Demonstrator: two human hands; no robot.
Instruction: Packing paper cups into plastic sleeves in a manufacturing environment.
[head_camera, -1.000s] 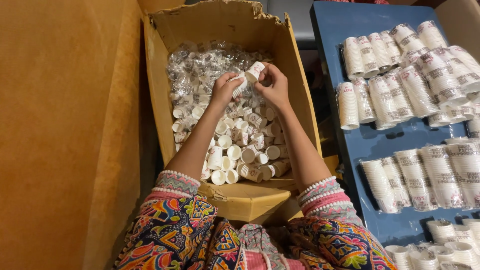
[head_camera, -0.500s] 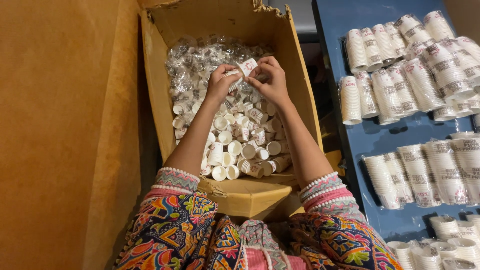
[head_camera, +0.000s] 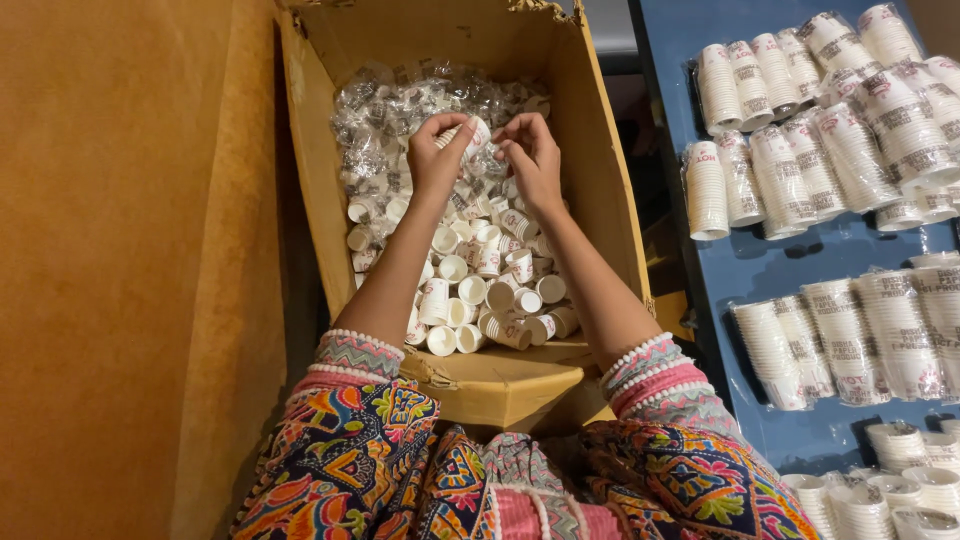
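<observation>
A tall cardboard box (head_camera: 600, 190) stands open in front of me, filled with several loose small white paper cups (head_camera: 480, 290) and clear plastic wrap at the far end. My left hand (head_camera: 435, 160) grips a short stack of paper cups (head_camera: 470, 135) above the pile. My right hand (head_camera: 530, 155) sits right beside it, fingers curled at the stack's end, touching it. Both forearms reach into the box from patterned sleeves.
A blue table (head_camera: 760, 270) at the right carries several plastic-wrapped sleeves of stacked white cups (head_camera: 840, 130). More stacked cups (head_camera: 900, 490) lie at the lower right. A large brown cardboard panel (head_camera: 130, 270) fills the left side.
Both hands have stayed together over the pile, drawing a little closer around the stack of cups; the view has shifted slightly.
</observation>
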